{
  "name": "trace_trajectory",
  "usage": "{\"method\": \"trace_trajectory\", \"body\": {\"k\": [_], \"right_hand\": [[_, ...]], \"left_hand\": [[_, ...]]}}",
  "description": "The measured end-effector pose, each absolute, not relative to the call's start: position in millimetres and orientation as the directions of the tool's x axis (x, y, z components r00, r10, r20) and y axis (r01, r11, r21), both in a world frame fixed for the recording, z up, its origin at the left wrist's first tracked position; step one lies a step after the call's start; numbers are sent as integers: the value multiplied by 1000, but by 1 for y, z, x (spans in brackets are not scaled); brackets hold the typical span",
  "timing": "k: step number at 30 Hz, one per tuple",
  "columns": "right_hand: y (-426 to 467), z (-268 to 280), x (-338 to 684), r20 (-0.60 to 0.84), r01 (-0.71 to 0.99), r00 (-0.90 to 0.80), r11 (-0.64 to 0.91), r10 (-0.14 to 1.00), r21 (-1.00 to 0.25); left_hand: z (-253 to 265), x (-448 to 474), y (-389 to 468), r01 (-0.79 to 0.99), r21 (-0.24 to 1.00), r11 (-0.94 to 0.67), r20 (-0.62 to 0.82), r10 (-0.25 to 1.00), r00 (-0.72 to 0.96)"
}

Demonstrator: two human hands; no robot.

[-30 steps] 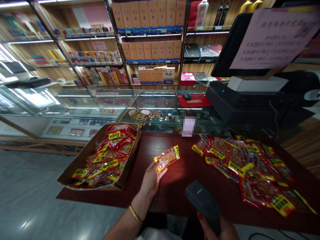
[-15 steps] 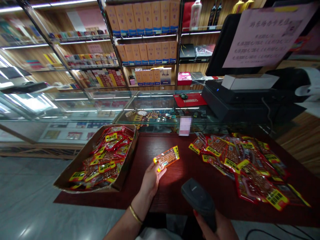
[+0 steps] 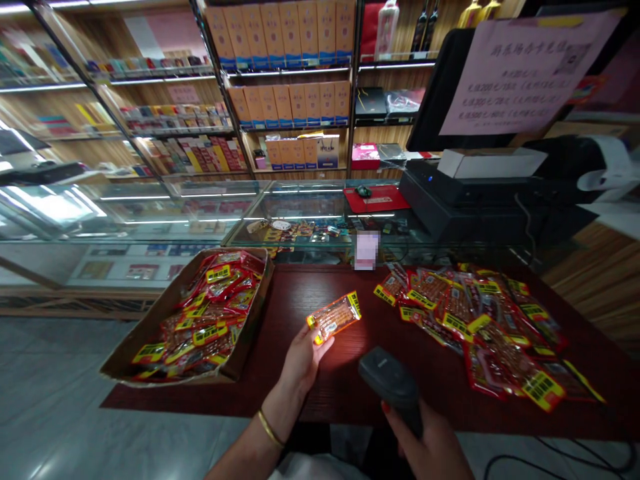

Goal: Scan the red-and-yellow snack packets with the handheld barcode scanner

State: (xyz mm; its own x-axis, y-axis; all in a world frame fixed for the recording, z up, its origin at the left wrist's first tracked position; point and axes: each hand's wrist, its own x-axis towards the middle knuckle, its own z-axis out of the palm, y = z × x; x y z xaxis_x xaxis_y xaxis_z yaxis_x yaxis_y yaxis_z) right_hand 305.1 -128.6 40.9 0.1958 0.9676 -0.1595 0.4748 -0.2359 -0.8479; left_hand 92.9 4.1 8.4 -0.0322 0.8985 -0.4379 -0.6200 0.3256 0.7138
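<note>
My left hand [image 3: 303, 357] pinches one end of a snack packet [image 3: 336, 317], clear with red and yellow edges, above the middle of the dark red table. Bright light falls on the packet and the wood beside it. In my right hand [image 3: 425, 433] is a black handheld barcode scanner [image 3: 390, 380], its head pointed toward the packet; the fingers wrap its handle, partly hidden. To the left stands an open cardboard box [image 3: 255, 313] holding many similar packets. A loose heap of the same snack packets [image 3: 455, 307] lies on the table's right side.
Behind the table [image 3: 295, 287] runs a glass display counter [image 3: 295, 200]. A red mat [image 3: 375, 200] with a mouse lies on it. A monitor with a paper notice [image 3: 520, 73] stands over a black cash drawer [image 3: 480, 200]. Cables [image 3: 530, 460] trail at the lower right.
The scanner in my right hand has risen slightly and shifted a little left. My left hand keeps the packet in almost the same place. The view has turned slightly.
</note>
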Motion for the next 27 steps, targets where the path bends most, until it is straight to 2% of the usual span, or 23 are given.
{"method": "trace_trajectory", "body": {"k": [4,14,20,27], "right_hand": [[-112,34,293,-169,459,130,-210,977,-863],[-108,31,293,-126,521,132,-177,983,-835],[-103,26,289,-199,503,115,-230,973,-833],[-115,29,293,-58,432,233,-156,971,-888]], "left_hand": [[8,95,2,-615,711,341,-436,900,-5],[7,103,0,-605,701,377,-451,892,32],[13,108,-1,-601,693,398,-459,887,57],[18,116,-5,-583,712,391,-409,906,108]]}}
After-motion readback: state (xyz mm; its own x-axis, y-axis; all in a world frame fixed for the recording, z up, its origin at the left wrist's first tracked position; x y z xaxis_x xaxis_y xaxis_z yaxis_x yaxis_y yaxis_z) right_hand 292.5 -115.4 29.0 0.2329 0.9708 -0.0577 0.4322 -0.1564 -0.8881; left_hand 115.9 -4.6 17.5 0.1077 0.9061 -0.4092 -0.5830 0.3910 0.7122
